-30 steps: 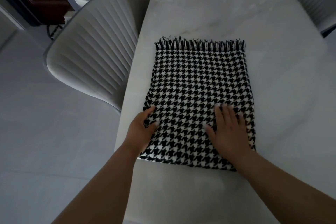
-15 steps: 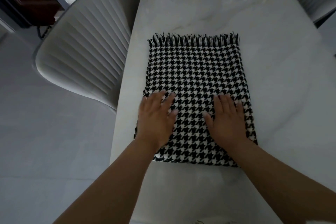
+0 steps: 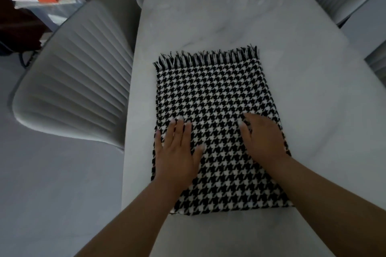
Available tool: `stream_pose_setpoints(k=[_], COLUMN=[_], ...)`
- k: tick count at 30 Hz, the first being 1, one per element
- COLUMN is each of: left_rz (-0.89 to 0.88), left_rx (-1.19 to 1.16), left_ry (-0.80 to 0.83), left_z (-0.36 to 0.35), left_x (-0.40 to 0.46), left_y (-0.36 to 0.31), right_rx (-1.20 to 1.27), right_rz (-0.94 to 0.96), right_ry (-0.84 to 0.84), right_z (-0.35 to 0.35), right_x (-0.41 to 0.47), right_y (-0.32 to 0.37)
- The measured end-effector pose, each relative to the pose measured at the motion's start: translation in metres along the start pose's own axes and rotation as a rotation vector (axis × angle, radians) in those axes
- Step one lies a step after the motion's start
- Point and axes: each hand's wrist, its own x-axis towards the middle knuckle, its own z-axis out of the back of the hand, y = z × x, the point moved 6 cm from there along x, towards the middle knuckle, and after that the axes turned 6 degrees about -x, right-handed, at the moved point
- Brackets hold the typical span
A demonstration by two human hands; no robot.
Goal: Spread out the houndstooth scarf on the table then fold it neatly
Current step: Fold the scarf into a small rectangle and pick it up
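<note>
Since a second ago, the left hand (image 3: 177,152) has moved from the scarf's (image 3: 211,98) left edge onto the cloth, palm flat, grip open. Right hand (image 3: 264,137) lies flat too, gripping nothing. Scarf sits folded mid-frame on the desk (image 3: 313,110), fringe toward the top; this looks like final smoothing.
</note>
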Motion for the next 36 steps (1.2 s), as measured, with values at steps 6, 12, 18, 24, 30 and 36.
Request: stream_pose_setpoints(k=[6, 12, 18, 24, 30, 36], left_rz=[-0.224, -0.107, 0.163, 0.247, 0.061, 0.25], left_rx=[0.124, 0.103, 0.029, 0.024, 0.064, -0.058], left_ry=[0.184, 0.162, 0.078, -0.014, 0.127, 0.104], left_z=[-0.025, -0.027, -0.021, -0.008, -0.026, -0.021], left_x=[0.084, 0.13, 0.143, 0.112, 0.059, 0.005], left_y=[-0.013, 0.026, 0.057, 0.039, 0.002, 0.037], right_rx=[-0.003, -0.252, -0.193, -0.301, -0.194, -0.103], right_rz=[0.269, 0.146, 0.103, 0.114, 0.257, 0.121], right_ry=[0.192, 0.256, 0.282, 0.327, 0.348, 0.336], right_z=[-0.026, -0.036, -0.036, -0.032, -0.018, -0.01], right_x=[0.07, 0.115, 0.123, 0.123, 0.069, 0.0], right_y=[0.038, -0.049, -0.065, -0.056, -0.001, -0.039])
